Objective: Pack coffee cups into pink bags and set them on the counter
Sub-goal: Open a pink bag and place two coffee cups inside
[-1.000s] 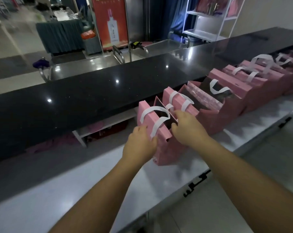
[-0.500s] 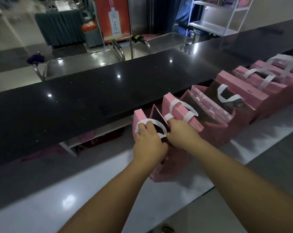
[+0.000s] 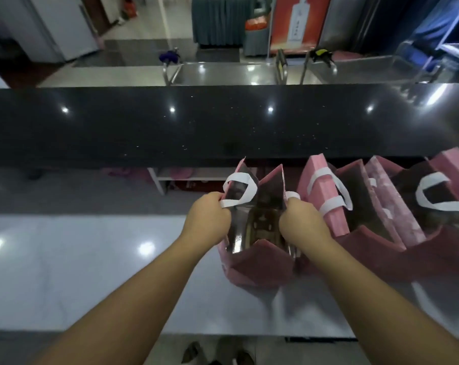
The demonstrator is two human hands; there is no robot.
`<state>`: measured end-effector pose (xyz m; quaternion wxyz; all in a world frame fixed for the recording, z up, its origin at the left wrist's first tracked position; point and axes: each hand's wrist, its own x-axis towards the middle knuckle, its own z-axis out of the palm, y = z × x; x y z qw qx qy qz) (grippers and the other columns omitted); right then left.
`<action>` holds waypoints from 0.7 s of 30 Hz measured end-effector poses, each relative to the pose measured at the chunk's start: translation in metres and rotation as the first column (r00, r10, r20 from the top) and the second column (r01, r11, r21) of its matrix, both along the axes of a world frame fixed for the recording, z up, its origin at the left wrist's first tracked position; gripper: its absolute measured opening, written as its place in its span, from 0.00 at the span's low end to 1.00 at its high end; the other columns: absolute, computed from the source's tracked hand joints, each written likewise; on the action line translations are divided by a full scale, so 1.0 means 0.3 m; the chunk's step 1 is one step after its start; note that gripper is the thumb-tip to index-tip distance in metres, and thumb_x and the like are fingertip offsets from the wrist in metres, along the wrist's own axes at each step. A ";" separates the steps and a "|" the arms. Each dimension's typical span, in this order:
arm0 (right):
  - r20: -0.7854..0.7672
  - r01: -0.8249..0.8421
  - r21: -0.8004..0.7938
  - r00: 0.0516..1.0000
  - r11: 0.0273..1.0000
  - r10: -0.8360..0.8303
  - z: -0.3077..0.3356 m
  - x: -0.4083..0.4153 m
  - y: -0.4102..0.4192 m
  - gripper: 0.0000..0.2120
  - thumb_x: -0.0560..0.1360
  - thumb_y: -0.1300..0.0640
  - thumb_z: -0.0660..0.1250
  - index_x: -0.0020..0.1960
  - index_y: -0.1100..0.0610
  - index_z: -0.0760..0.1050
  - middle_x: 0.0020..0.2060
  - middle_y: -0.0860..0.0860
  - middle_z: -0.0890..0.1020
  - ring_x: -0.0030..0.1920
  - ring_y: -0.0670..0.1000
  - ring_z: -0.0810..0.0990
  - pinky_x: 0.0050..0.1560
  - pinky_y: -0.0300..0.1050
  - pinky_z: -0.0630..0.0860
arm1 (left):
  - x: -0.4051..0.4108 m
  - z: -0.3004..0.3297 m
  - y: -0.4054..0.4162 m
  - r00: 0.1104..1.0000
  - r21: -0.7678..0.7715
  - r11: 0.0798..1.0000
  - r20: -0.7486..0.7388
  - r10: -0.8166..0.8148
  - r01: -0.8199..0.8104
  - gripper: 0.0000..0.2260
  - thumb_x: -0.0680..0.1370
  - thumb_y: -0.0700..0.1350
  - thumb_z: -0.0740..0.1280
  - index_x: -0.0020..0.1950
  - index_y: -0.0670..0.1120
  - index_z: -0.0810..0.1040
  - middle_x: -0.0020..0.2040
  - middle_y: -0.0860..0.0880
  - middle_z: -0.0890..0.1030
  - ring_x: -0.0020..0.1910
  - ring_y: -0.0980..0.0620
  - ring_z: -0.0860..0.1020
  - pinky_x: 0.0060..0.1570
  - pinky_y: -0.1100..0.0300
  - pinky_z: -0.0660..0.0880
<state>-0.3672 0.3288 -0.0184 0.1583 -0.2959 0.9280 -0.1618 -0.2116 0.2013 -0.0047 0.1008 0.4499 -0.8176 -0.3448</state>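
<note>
While both hands work at the mouth of one pink bag (image 3: 254, 267), the left hand (image 3: 207, 219) pinches the bag's left wall together with the lower end of its white handle (image 3: 238, 191), and the right hand (image 3: 300, 222) is curled over the right wall, with another bit of white strap poking out just above its knuckles. Between the two hands the bag is spread wide, showing a shiny dark lining; something brownish sits down inside, too blurred for me to say whether it is a cup.

That bag stands upright on the pale grey counter (image 3: 78, 259), at the left end of a row. Just to its right, touching it, stands a second pink bag (image 3: 325, 196) with a white loop handle lying over its side, and beyond that a third bag (image 3: 433, 227) is also open, its own white handle curving across a dark interior. More pink shows at the right edge of the view.

Behind the held bag, a raised black ledge (image 3: 170, 127) runs the full width, glossy and dotted with light reflections. Past it lie steel surfaces and a red poster (image 3: 299, 19) showing a white bottle. Below the counter's near edge, on the floor, a pair of shoes (image 3: 217, 353) is visible.
</note>
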 end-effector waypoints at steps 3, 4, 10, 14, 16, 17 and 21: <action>0.016 -0.112 -0.041 0.993 0.993 0.113 0.015 0.057 -0.033 0.15 0.76 0.63 0.56 0.60 0.50 0.67 0.42 0.52 0.78 0.41 0.58 0.76 0.39 0.50 0.70 | 0.130 0.014 -0.008 0.993 0.041 0.994 -0.061 0.103 -0.101 0.10 0.80 0.44 0.61 0.44 0.52 0.80 0.37 0.53 0.81 0.35 0.52 0.77 0.29 0.60 0.66; 0.021 -0.147 -0.053 0.989 0.988 0.148 0.018 0.084 -0.052 0.14 0.75 0.63 0.57 0.59 0.51 0.68 0.40 0.51 0.76 0.39 0.56 0.75 0.37 0.49 0.70 | 0.181 0.018 -0.010 0.988 0.050 0.990 -0.073 0.137 -0.134 0.10 0.80 0.44 0.61 0.45 0.52 0.80 0.37 0.53 0.81 0.34 0.52 0.78 0.29 0.61 0.66; 0.003 -0.349 -0.048 0.937 0.936 0.349 0.035 0.360 -0.222 0.10 0.78 0.63 0.59 0.56 0.51 0.69 0.36 0.48 0.75 0.35 0.49 0.75 0.27 0.42 0.65 | 0.554 0.033 -0.021 0.920 0.096 0.931 -0.145 0.364 -0.353 0.10 0.80 0.45 0.62 0.50 0.54 0.82 0.41 0.55 0.83 0.40 0.53 0.81 0.35 0.57 0.74; -0.032 -0.488 -0.038 0.873 0.872 0.487 0.052 0.642 -0.328 0.08 0.78 0.61 0.58 0.54 0.50 0.69 0.36 0.46 0.75 0.33 0.46 0.74 0.25 0.40 0.64 | 0.867 0.041 -0.001 0.847 0.120 0.869 -0.194 0.495 -0.481 0.11 0.76 0.55 0.60 0.49 0.56 0.82 0.39 0.57 0.83 0.39 0.55 0.81 0.36 0.56 0.77; -0.060 -0.565 -0.039 0.825 0.824 0.562 0.058 0.809 -0.369 0.08 0.78 0.62 0.58 0.53 0.50 0.68 0.37 0.48 0.77 0.33 0.47 0.74 0.24 0.40 0.64 | 1.043 0.036 0.015 0.808 0.120 0.834 -0.209 0.551 -0.538 0.10 0.77 0.54 0.61 0.49 0.56 0.82 0.41 0.57 0.84 0.41 0.56 0.81 0.40 0.55 0.79; -0.069 -0.603 -0.038 0.797 0.797 0.600 0.061 0.897 -0.388 0.08 0.77 0.62 0.58 0.53 0.51 0.69 0.38 0.49 0.77 0.33 0.48 0.75 0.25 0.41 0.66 | 1.135 0.030 0.024 0.788 0.117 0.817 -0.218 0.576 -0.564 0.08 0.78 0.53 0.62 0.49 0.57 0.82 0.41 0.56 0.84 0.41 0.56 0.82 0.40 0.55 0.79; -0.072 -0.720 -0.024 0.693 0.693 0.718 0.068 1.254 -0.434 0.08 0.76 0.61 0.58 0.51 0.53 0.74 0.39 0.49 0.77 0.38 0.51 0.77 0.31 0.45 0.70 | 1.499 0.017 0.089 0.665 0.169 0.722 -0.293 0.686 -0.671 0.07 0.81 0.50 0.66 0.50 0.63 0.78 0.47 0.61 0.83 0.46 0.60 0.82 0.37 0.65 0.75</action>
